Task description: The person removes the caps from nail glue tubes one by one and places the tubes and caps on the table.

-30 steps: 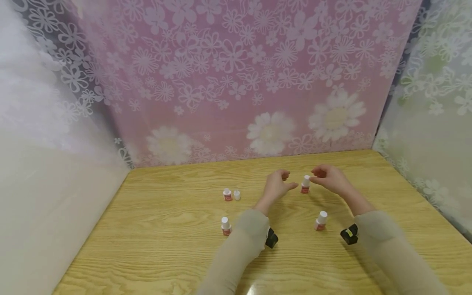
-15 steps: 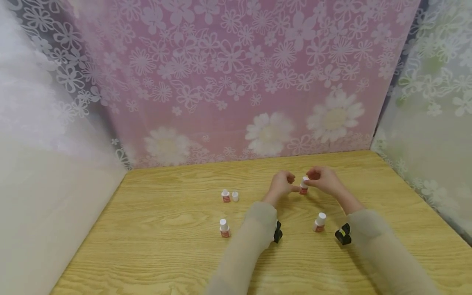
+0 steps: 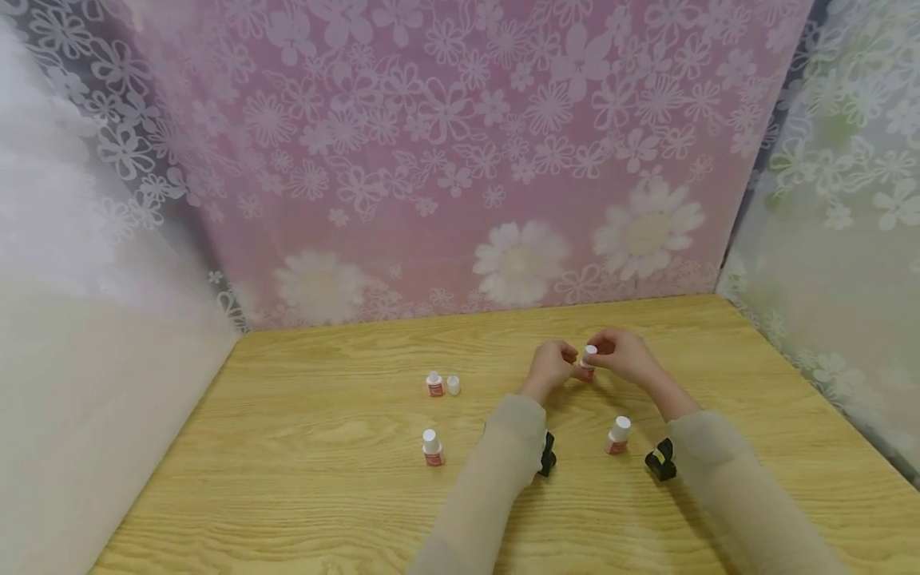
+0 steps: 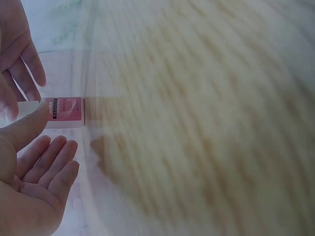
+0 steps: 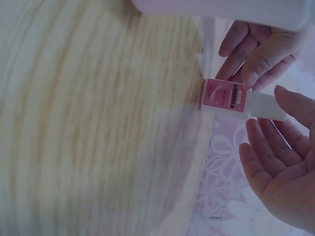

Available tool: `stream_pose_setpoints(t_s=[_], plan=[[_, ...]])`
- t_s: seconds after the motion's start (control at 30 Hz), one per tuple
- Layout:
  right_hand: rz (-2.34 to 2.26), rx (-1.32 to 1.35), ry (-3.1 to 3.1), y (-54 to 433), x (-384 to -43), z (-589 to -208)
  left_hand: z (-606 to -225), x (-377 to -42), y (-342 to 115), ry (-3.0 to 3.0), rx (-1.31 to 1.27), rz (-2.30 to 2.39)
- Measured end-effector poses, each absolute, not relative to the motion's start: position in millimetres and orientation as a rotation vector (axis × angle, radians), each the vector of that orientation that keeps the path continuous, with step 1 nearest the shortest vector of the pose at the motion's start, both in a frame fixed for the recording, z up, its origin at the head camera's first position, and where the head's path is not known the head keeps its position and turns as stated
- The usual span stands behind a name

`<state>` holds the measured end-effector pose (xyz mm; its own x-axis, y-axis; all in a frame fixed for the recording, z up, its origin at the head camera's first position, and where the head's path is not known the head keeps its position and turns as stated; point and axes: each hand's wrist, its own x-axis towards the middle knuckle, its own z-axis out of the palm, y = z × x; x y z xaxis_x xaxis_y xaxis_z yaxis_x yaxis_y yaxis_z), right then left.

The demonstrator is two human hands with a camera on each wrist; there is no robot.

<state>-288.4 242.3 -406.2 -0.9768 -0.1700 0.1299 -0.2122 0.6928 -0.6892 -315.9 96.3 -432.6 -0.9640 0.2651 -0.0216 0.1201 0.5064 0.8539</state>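
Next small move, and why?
Probably twist the cap off the bottle: right hand has thumb and fingers at the cap, left hand is at the body, and the open bottle has a loose cap beside it.

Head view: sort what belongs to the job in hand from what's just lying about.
In the job:
left hand
right hand
handled bottle

Lying about, untouched, though perhaps related:
open bottle
loose cap
front left bottle
front right bottle

soft light — wrist views hazy, tabletop point(image 4: 206, 128) blurry
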Motion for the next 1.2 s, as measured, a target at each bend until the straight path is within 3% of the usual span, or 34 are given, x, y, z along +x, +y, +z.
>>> stream_pose_setpoints(t_s=[1.2], plan=[[1.193, 0.299, -2.799, 239, -287, -409, -438, -322, 102, 2.634, 0.543, 1.288]])
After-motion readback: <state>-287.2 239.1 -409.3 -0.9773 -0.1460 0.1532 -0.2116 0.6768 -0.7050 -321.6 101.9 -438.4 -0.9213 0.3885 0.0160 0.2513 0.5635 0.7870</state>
